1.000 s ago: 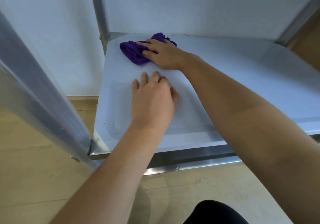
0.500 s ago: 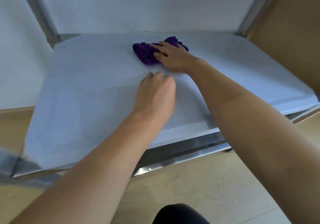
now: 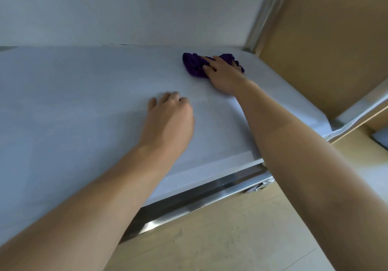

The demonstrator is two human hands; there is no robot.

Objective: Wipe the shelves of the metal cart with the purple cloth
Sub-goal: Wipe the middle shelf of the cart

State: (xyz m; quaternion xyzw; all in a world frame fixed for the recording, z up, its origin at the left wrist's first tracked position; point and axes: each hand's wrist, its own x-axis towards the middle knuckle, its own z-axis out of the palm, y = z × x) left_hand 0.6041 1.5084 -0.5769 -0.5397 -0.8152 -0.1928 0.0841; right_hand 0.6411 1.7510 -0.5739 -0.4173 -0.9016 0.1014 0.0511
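A: Where is the purple cloth [image 3: 193,67] lying?
B: It is lying bunched on the shelf [image 3: 73,102], near the back right post [image 3: 264,14]. The right hand [image 3: 222,75] is pressing it down, fingers flat.
A: And the left hand [image 3: 170,119]?
B: It is resting on the shelf, fingers loosely bent, gripping nothing.

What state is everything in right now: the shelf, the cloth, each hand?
shelf: level, pale surface.
purple cloth: bunched up, lying on the shelf near its far right corner.
right hand: fingers straight, pressing on the purple cloth.
left hand: fingers loosely curled, resting on the shelf, holding nothing.
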